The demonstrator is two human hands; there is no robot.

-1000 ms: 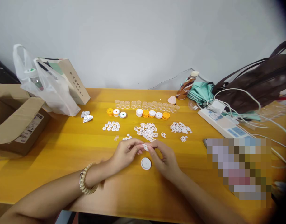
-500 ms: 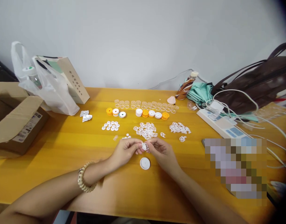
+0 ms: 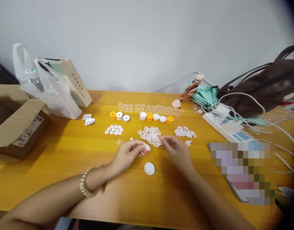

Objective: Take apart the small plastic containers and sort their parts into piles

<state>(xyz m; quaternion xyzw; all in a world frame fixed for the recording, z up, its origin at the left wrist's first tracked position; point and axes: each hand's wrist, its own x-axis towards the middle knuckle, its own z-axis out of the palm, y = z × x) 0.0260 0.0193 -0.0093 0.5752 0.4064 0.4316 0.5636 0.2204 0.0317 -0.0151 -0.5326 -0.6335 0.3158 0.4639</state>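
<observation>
My left hand pinches a small white round plastic piece between thumb and fingers, above the table. To its right, my right hand is at the near right edge of a pile of white openwork plastic pieces. Its thumb and forefinger are closed on a white openwork piece, partly hidden by the fingertips. Below and between the hands lies a white round disc, flat on the table. Small white round caps are grouped beyond my left hand.
Clear plastic cups line the back, with orange and white spools before them. More openwork pieces lie at right. A power strip with cables, a bottle, a cardboard box and a plastic bag flank the area.
My right hand has parted from my left, moving right and slightly away to the pile's edge. My left hand stays nearly in place, still holding the small white piece.
</observation>
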